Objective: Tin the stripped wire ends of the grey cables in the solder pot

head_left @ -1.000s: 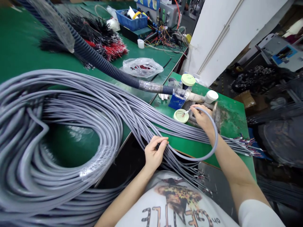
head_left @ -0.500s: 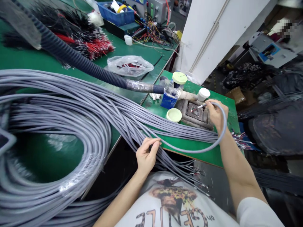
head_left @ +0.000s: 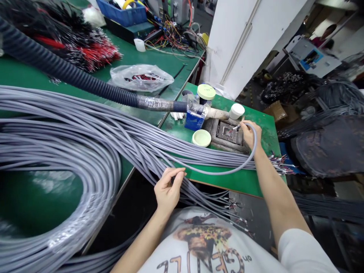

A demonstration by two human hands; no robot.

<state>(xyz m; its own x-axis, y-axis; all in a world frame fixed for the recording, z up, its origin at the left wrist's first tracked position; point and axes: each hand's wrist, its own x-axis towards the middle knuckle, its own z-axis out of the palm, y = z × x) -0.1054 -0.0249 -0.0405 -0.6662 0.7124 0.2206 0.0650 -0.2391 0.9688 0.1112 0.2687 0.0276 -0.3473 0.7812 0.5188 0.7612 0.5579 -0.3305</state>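
My right hand [head_left: 251, 135] pinches a grey cable [head_left: 254, 146] close to its stripped end. The cable's white inner end points left, with its thin wire tips at the shiny square bath of what looks like a solder pot [head_left: 215, 137]. From my hand the cable loops down and back left to a bundle of grey cables [head_left: 196, 154]. My left hand [head_left: 168, 189] is beside the bundle, its thumb and forefinger tips brought together and no object visible between them. Over the pot's far side sits the nozzle of a ribbed hose [head_left: 113, 93].
Near the pot are a pale green dish [head_left: 201, 138], a blue box [head_left: 194, 120], a white-lidded tub [head_left: 237, 111] and a green-lidded jar [head_left: 206, 93]. Coiled grey cables [head_left: 71, 189] fill the left. Behind lie a plastic bag [head_left: 142, 77] and a blue bin [head_left: 125, 13].
The whole view has shifted, so the table and hands appear further left. The cable's wire tips have moved slightly at the pot's bath. My left hand keeps its pose.
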